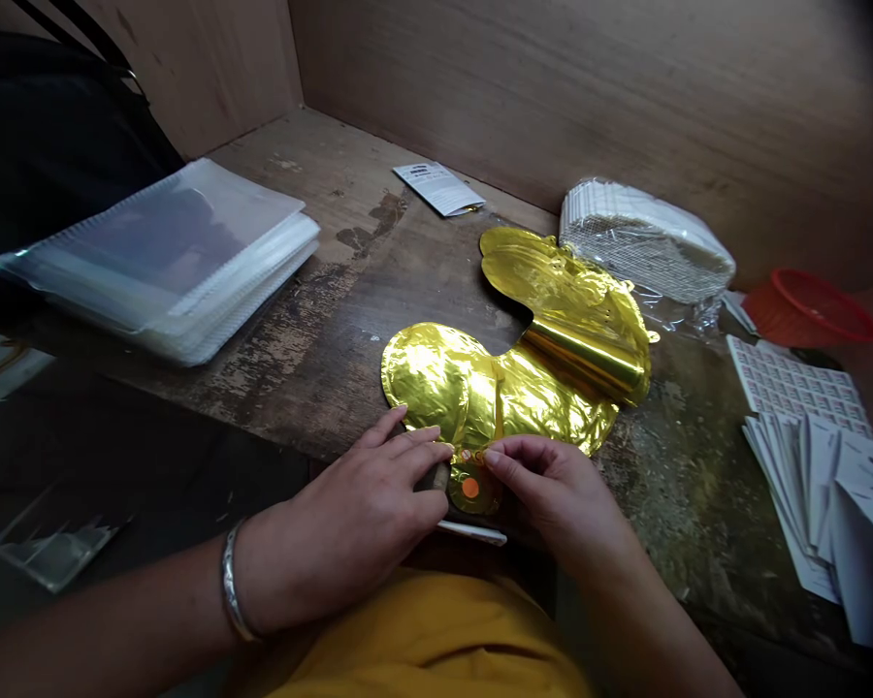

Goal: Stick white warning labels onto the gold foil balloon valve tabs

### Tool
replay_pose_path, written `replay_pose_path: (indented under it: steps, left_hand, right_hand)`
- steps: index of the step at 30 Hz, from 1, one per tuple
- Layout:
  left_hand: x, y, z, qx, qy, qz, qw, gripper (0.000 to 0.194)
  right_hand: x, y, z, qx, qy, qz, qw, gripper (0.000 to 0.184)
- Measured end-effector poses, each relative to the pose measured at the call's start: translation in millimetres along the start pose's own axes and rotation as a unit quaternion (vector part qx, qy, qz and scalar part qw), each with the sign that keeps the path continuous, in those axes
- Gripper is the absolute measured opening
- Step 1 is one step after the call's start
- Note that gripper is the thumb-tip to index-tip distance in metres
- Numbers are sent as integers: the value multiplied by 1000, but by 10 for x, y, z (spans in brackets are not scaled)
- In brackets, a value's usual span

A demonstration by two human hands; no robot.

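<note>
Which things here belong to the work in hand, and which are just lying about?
Likely in use:
gold foil piece
orange dot on it

Untouched, seemingly lying about:
clear plastic sleeves
wrapped white bundle
red basket
white cards

Silver-coloured metal bangle (231,577) and mustard-yellow cloth garment (422,635) dressed a bare-armed person

The bangle, a narrow, shiny band with a faintly patterned surface, circled the left wrist. The left hand (356,509) and right hand (564,494) were bare, as were both forearms (138,616). The garment looked plain, with soft folds and one darker crease toward its right part.
</note>
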State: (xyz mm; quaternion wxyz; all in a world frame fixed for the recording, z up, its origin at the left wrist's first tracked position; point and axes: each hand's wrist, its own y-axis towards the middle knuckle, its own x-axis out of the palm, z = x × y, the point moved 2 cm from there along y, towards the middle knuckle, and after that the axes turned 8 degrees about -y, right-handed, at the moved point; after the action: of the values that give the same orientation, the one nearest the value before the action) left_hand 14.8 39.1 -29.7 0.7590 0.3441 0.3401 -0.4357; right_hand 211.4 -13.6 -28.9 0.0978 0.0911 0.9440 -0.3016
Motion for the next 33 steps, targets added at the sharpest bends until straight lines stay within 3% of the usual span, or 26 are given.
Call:
replay_pose_path:
  steps: [12, 26, 30, 33]
  left_hand:
    - [75, -14, -22, 12, 9, 39, 999, 9]
    - [83, 12, -21, 28, 4, 25, 999, 9]
    - [115, 29, -11, 57, 23, 17, 998, 7]
    - [123, 35, -5, 54, 31, 7, 998, 7]
  right_hand:
    - [62, -15, -39, -2, -56, 40, 998, 33]
    - [118, -47, -56, -23, -159, 92, 983, 30]
    - [90, -64, -85, -27, -255, 111, 960, 27]
    - [-10, -95, -134, -60, -372, 159, 913, 29]
